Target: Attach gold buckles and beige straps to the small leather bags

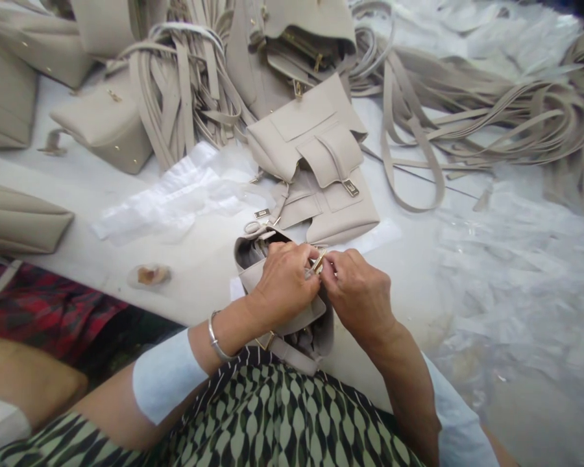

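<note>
- Beige handbag (312, 316) on worktop (204, 259), nr my waist.
- L hand (286, 274) & R hand (357, 285) grips pinch gold fitting (320, 261).
- Prob. mid-job: can't tell if it's secured; lock plate (351, 187) already on nearby flap (329, 155).

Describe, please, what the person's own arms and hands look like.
Both the left hand and the right hand are ungloved. A silver-coloured bangle circles the left wrist. Each forearm has a plain pale-blue covering, one on the left and one on the right.
</note>
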`<state>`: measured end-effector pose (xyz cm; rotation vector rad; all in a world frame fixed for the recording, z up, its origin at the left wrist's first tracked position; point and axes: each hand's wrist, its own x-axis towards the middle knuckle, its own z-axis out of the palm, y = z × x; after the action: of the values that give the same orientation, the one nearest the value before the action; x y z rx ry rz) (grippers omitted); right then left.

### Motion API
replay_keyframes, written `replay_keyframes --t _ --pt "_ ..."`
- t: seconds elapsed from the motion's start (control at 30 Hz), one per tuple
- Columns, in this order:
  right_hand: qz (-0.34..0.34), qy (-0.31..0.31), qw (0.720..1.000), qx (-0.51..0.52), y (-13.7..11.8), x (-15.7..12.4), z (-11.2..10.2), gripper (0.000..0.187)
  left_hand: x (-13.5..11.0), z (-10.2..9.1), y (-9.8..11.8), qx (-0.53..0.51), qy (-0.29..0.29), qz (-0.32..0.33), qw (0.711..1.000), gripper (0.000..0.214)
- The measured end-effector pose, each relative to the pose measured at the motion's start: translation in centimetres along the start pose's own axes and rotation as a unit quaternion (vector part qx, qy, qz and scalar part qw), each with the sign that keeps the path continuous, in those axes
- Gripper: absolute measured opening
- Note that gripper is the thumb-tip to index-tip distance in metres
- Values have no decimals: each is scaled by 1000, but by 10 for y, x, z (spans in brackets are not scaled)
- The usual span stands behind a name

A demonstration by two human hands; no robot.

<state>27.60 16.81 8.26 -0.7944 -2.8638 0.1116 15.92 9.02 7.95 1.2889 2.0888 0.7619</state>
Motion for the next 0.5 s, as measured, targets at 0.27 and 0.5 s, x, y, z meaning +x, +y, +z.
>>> replay_keyframes --t 0.27,0.5 --pt "29 -5 995 95 5 4 3 12 -1 -8 -4 -30 -10 5 1000 20" --pt "238 -137 813 514 14 8 -6 19 -5 -21 -8 -83 -21 17 996 26"
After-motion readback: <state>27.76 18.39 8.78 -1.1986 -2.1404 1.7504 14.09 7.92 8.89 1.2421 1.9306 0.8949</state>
